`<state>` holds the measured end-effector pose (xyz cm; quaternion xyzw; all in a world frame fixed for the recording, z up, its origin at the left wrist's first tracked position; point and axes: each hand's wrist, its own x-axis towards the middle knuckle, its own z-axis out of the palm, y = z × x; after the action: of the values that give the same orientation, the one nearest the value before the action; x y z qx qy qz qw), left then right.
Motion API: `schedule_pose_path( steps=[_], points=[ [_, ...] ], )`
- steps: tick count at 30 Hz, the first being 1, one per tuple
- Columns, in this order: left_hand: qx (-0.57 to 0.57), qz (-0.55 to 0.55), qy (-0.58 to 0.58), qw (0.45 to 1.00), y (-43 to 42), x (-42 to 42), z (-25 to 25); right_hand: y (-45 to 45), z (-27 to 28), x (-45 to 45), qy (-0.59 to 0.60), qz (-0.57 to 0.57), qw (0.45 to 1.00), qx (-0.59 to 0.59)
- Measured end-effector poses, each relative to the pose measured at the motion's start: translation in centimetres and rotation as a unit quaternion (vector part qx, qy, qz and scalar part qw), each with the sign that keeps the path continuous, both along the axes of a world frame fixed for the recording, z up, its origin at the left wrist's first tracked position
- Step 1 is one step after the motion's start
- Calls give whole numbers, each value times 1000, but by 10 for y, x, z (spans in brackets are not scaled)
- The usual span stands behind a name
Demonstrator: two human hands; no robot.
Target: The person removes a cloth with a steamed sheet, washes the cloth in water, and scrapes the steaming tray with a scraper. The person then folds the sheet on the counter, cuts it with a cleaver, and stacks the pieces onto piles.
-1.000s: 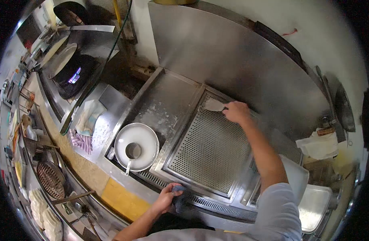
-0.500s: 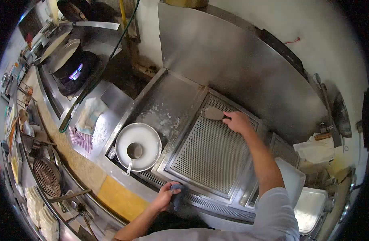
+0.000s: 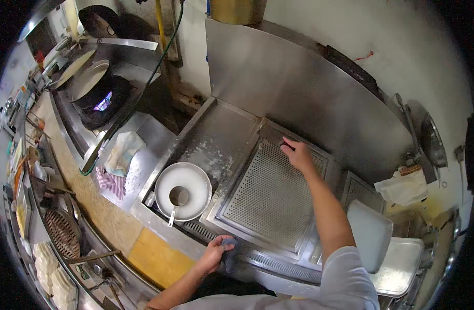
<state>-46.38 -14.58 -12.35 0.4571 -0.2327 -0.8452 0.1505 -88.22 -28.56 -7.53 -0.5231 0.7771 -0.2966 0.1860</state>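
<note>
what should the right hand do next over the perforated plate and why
Probably draw the right hand toward the near edge of the perforated metal plate: it is at the plate's far end, and the left hand, holding a bluish-grey cloth, is off the plate. Whether the right hand holds a tool is unclear.

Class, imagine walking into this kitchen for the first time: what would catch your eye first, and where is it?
Probably the large perforated metal plate near the centre, with the right hand at its far end. Just left of it, a round pan of white contents stands out, a ladle resting in it. At upper left, a violet-blue glow shows by a dark pot.
</note>
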Motion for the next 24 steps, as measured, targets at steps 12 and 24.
schedule_pose_path(
  steps=[12, 24],
  points=[
    [-24, 29, 2, 999, 1, 36, 23, 60, 7, 108, 84, -37, 975, 202],
    [-46, 13, -11, 999, 6, 34, 18, 20, -10, 154, 70, -107, 966, 227]
  ],
)
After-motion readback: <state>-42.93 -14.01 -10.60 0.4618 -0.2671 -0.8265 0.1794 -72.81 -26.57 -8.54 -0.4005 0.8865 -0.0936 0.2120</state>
